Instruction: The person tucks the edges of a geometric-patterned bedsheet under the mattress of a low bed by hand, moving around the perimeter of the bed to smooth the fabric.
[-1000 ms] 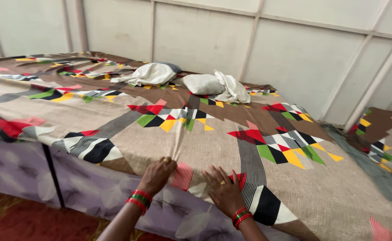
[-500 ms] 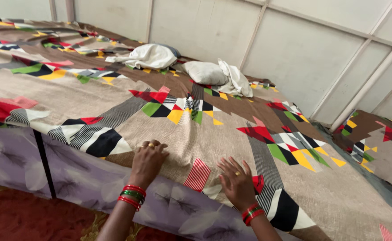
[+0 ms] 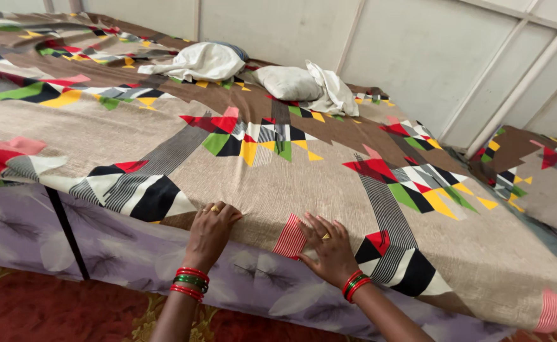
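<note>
Brown patterned cotton bedsheet point(image 3: 278, 183), edge under both hands.
Left hand point(image 3: 210, 229) curled, pinching the hem; right hand point(image 3: 330, 250) spread flat just beside; sheet stretched away ahead.

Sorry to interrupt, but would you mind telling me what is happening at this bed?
A person is working on the patterned bedsheet at the near edge of the bed. The left hand grips a pinch of the sheet at the edge; the right hand lies flat on it, fingers spread. Two pillows lie at the far side by the wall.
</note>
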